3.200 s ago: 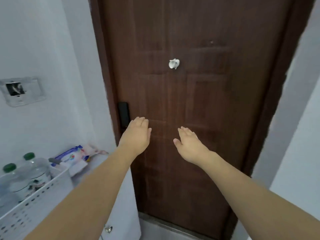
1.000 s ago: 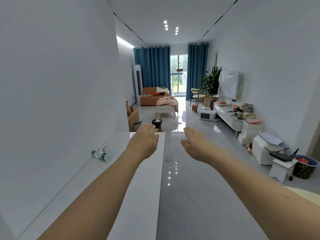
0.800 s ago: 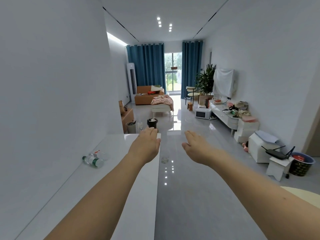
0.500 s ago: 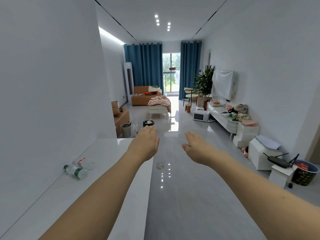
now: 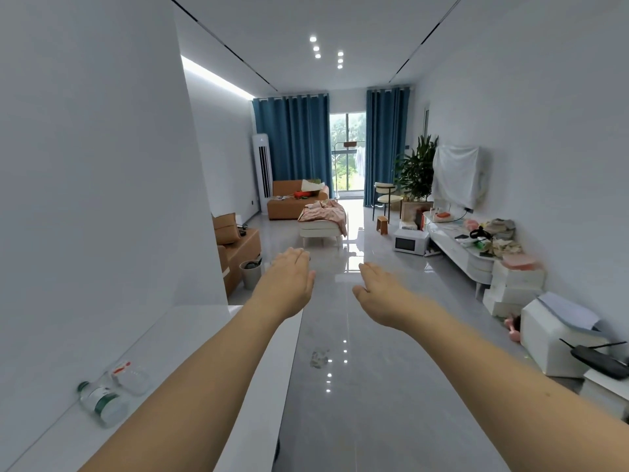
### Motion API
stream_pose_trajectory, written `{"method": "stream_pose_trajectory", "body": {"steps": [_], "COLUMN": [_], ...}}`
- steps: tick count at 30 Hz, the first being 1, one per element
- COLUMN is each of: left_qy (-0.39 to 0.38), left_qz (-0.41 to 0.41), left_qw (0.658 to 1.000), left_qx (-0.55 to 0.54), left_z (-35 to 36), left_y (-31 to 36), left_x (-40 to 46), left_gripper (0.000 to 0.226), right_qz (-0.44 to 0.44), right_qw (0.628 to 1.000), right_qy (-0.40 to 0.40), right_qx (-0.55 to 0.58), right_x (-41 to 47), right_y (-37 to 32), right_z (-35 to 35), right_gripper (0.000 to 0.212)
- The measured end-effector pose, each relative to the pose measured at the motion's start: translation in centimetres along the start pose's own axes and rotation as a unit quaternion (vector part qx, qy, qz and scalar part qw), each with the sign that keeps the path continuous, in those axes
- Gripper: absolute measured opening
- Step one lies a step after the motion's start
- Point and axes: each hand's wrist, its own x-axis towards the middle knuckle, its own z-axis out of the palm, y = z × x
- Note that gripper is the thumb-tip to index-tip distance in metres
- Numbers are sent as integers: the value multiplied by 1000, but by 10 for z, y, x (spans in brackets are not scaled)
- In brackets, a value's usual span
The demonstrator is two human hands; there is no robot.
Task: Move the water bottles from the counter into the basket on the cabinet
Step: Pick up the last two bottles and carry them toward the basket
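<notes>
Two clear water bottles lie on their sides on the white counter at the lower left, close to the wall. The nearer bottle has a green cap and green label; the one behind it carries a red mark. My left hand is stretched forward above the counter's far end, fingers straight, holding nothing. My right hand reaches forward over the floor, also flat and holding nothing. Both hands are well beyond the bottles. The basket and cabinet are out of view.
A long grey glossy floor runs ahead to a living room with sofas, a small bed and blue curtains. A bin stands past the counter's end. White boxes and a low white cabinet line the right wall.
I turned from the brown door and basket to face the room. Over the last second I moved forward; the bottles slid lower left and nearer. Both hands stayed flat and held out.
</notes>
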Motion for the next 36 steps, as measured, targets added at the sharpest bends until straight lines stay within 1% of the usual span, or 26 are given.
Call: {"method": "stream_pose_trajectory", "body": {"steps": [2,5,7,12,17,21,27,30,33,36], "left_qy": [2,-16,-10,-11,-16,-8,-28,-30,-24,-11], "left_qz": [-3,-3,-3,-8,-20,-46,-64,-79,-115,-165], "left_qw": [1000,1000,1000,1000,1000,999,997,996,993,985], "left_qx": [-1,4,4,12,0,-20,-13,1,17,50], "left_z": [12,39,55,103,129,143,169,177,177,170], "left_y": [-8,-27,-41,-93,-137,-172,-202,-222,-249,-276], "left_x": [25,64,89,185,265,321,358,366,364,353], "left_gripper": [44,49,48,51,52,50,44,43,44,46], "right_qz": [-1,-2,-1,-7,-3,-17,-23,-39,-74,-119], "right_qw": [1000,1000,1000,1000,999,999,999,999,996,990], "right_qy": [1,-4,-7,1,11,14,-10,-24,-40,-75], "right_qx": [1,-4,-7,-27,-45,-40,-37,-27,-19,-8], "right_x": [28,77,106,218,317,385,456,489,520,548], "right_y": [10,26,34,52,56,55,62,56,41,17], "right_z": [2,9,12,20,10,12,35,52,69,83], "right_gripper": [60,59,59,59,59,59,58,54,55,48]}}
